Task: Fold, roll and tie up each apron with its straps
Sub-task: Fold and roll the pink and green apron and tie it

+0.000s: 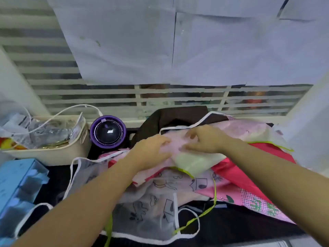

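From the head camera, both your forearms reach forward over a heap of aprons on a dark table (240,230). Your left hand (151,150) lies palm down on the pale pink apron (178,147) at the top of the heap. Its fingers bend onto the cloth, but the blur keeps you from telling whether they pinch it or only press. Your right hand (204,139) sits just beside it on the same apron, fingers curled and tips drawn in toward the thumb, nipping a fold of the pink cloth.

A cream panel (194,163) edged in lime green lies under your right wrist. Below it spreads a white printed apron (151,207) with cartoon outlines, and its white strap (74,175) loops off to the left. A lime-green strap (204,213) trails across that apron's lower edge.

To the right lie a red apron (249,166) and a checked pink apron (258,202). A dark brown cloth (169,118) is bunched behind the heap.

On the left you have a cream basket (53,155) holding plastic packets, a round purple object (108,132) just beside it, and a blue box (17,184) nearer you. Pale sheets (160,41) hang over the louvred window (53,86).
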Available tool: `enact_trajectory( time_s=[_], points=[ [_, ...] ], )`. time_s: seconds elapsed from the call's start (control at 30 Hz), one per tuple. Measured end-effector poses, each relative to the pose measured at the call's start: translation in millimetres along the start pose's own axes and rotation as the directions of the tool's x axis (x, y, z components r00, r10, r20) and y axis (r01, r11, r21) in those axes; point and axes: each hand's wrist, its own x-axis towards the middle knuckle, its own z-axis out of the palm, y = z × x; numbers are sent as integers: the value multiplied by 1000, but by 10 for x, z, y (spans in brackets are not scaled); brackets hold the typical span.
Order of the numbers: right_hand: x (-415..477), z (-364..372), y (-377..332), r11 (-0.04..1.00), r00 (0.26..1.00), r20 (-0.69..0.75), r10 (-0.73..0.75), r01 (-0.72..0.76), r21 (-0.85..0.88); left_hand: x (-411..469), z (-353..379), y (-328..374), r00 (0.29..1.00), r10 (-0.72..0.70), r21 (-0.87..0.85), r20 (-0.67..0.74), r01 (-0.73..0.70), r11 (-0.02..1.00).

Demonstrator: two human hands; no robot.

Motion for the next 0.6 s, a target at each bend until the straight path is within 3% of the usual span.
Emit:
enact_trajectory(
  time_s=[0.07,0.13,0.23,0.37,0.47,0.6],
  points=[
    [-3,119,-23,998,994,105,-34,39,-49,-81,181,-61,985,50,88,165,-65,994],
    [-97,281,-53,990,986,142,-85,100,-100,-193,414,-184,974,67,160,215,-103,982],
    [-160,483,-62,952,987,89,-138,156,-264,-250,676,-324,995,35,212,97,-55,976],
    [-201,750,-44,924,974,-72,-215,179,-338,-226,769,-312,989,21,217,-147,11,976],
    [-216,866,52,923,943,-240,-230,133,-361,-210,694,-315,983,-12,206,-181,50,977],
    [-237,759,217,955,904,-403,-140,16,-296,-236,598,-344,967,-5,246,-256,71,967]
  ],
)
